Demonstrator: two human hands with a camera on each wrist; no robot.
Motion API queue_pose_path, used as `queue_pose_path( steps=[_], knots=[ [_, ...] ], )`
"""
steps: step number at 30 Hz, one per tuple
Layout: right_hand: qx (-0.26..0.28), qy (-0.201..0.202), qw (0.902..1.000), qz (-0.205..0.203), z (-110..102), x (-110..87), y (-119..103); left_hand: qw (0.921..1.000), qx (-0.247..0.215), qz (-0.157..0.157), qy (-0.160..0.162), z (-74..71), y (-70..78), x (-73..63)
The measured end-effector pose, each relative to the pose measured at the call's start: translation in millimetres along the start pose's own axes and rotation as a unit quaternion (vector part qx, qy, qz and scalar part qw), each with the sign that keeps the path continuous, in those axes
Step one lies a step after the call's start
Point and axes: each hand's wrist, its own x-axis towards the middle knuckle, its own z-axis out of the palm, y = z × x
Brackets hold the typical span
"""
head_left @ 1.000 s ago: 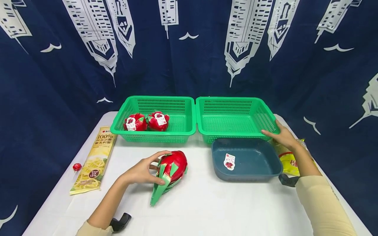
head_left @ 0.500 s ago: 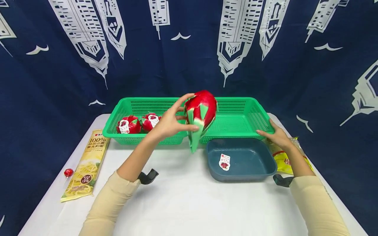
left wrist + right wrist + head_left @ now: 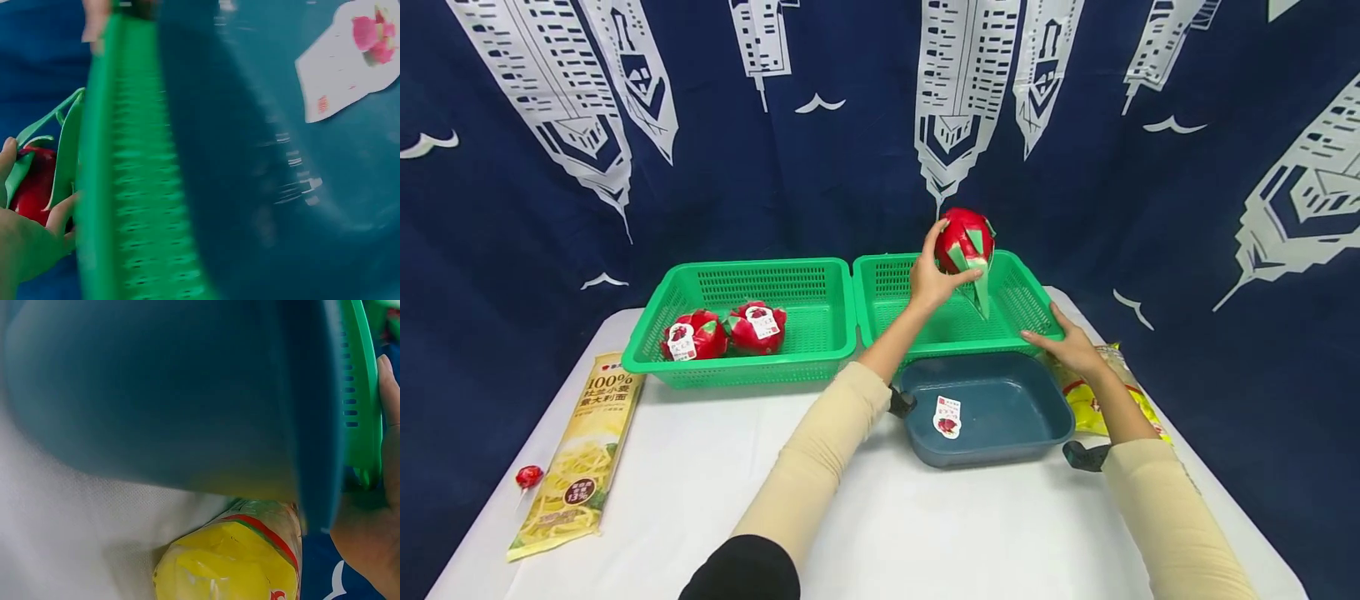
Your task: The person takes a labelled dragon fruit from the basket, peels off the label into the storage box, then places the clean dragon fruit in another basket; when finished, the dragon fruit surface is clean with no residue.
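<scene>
Left hand (image 3: 932, 282) grips the fruit (image 3: 964, 236), with a basket (image 3: 992, 344) below that hand; right hand (image 3: 1078, 346), fingers partly hidden, seems to pinch the basket's corner, probably to steady it

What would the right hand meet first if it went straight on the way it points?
The right green basket: the right hand is at its near right corner, so that would probably take the push first; exact depth is unclear.
</scene>
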Motion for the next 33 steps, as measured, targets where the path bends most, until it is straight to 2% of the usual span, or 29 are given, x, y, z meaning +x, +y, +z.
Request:
queue_pose_path(
  steps=[3,7,11,12,13,14,16,20,21,24,28,30,33],
  knots=[
    [-0.001,0.004,1.0,0.003,0,-0.1,0,0.9984,0.039,-0.037,-0.019,24.7,-15.4,-2.4],
    [0.005,0.006,1.0,0.003,3,-0.4,3,0.9916,0.075,-0.089,-0.057,42.4,-31.8,-9.7],
    [0.009,0.013,0.9999,-0.002,3,-0.7,5,0.9817,0.049,-0.16,-0.091,52.9,-47.5,-7.8],
    [0.012,0.015,0.9998,-0.003,3,-0.8,5,0.9785,0.049,-0.179,-0.091,54.1,-47.4,-8.7],
    [0.012,0.018,0.9998,-0.005,3,-1.2,5,0.9745,0.049,-0.198,-0.093,56.2,-49.3,-8.6],
    [0.012,0.019,0.9997,-0.006,3,-1.5,4,0.9715,0.04,-0.213,-0.097,61.6,-61.1,-4.7],
    [0.014,0.019,0.9997,-0.004,3,-1.9,4,0.959,0.015,-0.261,-0.11,65.3,-71.3,0.7],
    [0.016,0.02,0.9997,0.0,2,-3.0,4,0.9345,-0.027,-0.326,-0.14,64.2,-78.8,8.0],
    [0.017,0.021,0.9996,0.001,1,-3.2,5,0.9297,-0.031,-0.337,-0.145,59.6,-69.5,5.4],
    [0.015,0.026,0.9996,-0.001,1,-3.2,6,0.935,-0.037,-0.324,-0.139,54.5,-55.9,-1.5],
    [0.017,0.026,0.9995,0.001,4,-2.7,7,0.945,-0.04,-0.293,-0.139,55.4,-50.6,-6.8],
    [0.018,0.026,0.9995,0.002,4,-2.6,7,0.9456,-0.042,-0.283,-0.155,57.0,-52.7,-5.8],
    [0.02,0.029,0.9994,-0.003,3,-1.9,7,0.9402,-0.043,-0.278,-0.192,60.7,-59.2,1.7]
  ],
)
